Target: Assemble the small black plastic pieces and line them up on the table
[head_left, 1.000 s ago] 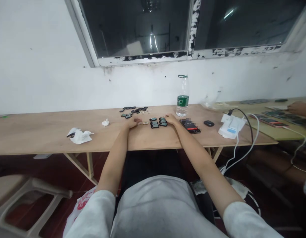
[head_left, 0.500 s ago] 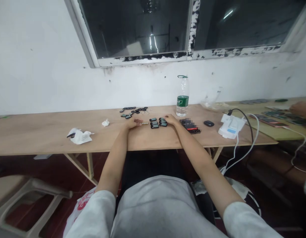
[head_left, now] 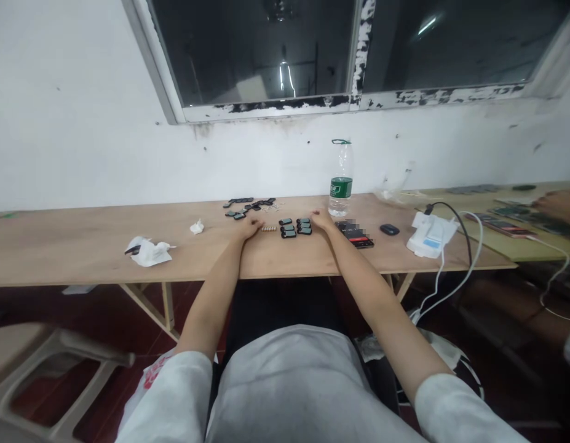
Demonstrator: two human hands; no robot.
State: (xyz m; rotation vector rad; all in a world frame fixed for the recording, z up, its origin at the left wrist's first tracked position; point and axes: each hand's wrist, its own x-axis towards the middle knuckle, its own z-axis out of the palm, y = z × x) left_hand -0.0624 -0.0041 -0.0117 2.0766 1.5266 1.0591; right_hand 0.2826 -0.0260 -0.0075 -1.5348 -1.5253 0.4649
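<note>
On the wooden table (head_left: pixel 211 258), my left hand (head_left: pixel 251 227) rests just left of a short row of small pale cylinders (head_left: pixel 269 228). Its fingers look loosely bent and apart, with nothing visible in them. My right hand (head_left: pixel 321 219) is beside the right column of small black cases with grey faces (head_left: pixel 304 226), its fingers a little apart and seemingly off them. A matching left column of black cases (head_left: pixel 287 228) lies between the hands. Behind my left hand are scattered black parts (head_left: pixel 250 207) and tiny pale pieces (head_left: pixel 276 207), too small to name.
A water bottle (head_left: pixel 340 184) stands behind my right hand. To the right lie a phone (head_left: pixel 355 234), a small black oval object (head_left: pixel 388 229) and a white power strip (head_left: pixel 430 237) with cables. Crumpled tissue (head_left: pixel 150 252) sits left. Another person's hand (head_left: pixel 559 204) is far right.
My right hand has drawn slightly up and away from the right column of cases. My left hand has shifted slightly and its fingers have drawn back from the cylinders, showing more of the row.
</note>
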